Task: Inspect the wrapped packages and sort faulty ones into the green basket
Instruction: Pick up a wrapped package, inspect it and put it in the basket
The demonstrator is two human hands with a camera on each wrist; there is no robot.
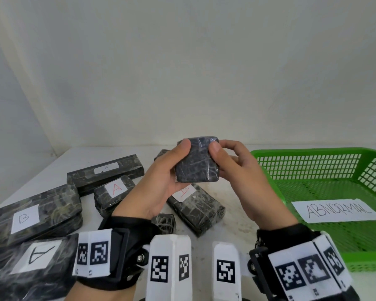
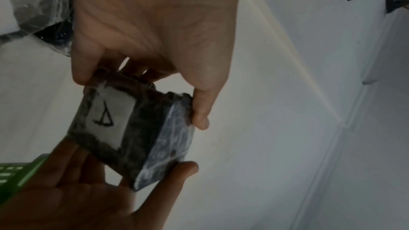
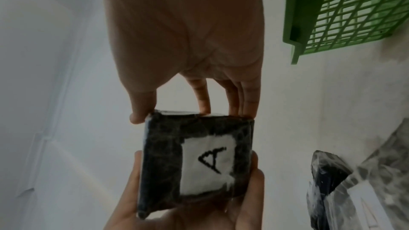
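We hold one small square package (image 1: pixel 197 160) up in the air between both hands, above the worktop (image 1: pixel 237 205) and just left of the green basket (image 1: pixel 313 153). Our left hand (image 1: pixel 159 181) grasps it from the left side, thumb pressed on the near dark face at the upper left corner and fingers curled behind it. Our right hand (image 1: pixel 241 168) grasps the opposite side, thumb on the upper right corner of the same face, fingers wrapped round the back. So the package sits squarely between the two grips, pinched at both side edges and touching nothing else.

In the head view the face turned to us is plain dark wrap with shiny film creases. In both wrist views the far face shows a white label (image 3: pixel 207 163) with a hand-drawn black "A".

The green basket stands on the right of the worktop, apart from our hands, with a white paper sheet (image 1: pixel 336 210) reading "ABNORMAL" lying inside it.

Below and left of our hands, other wrapped packages lie on the worktop: one with a red "A" label (image 1: pixel 114 193), a long one with a small label (image 1: pixel 105 172), one marked "B" (image 1: pixel 34 216), one near the left wrist marked "A" (image 1: pixel 30 263), and one directly under the held package (image 1: pixel 195 208).
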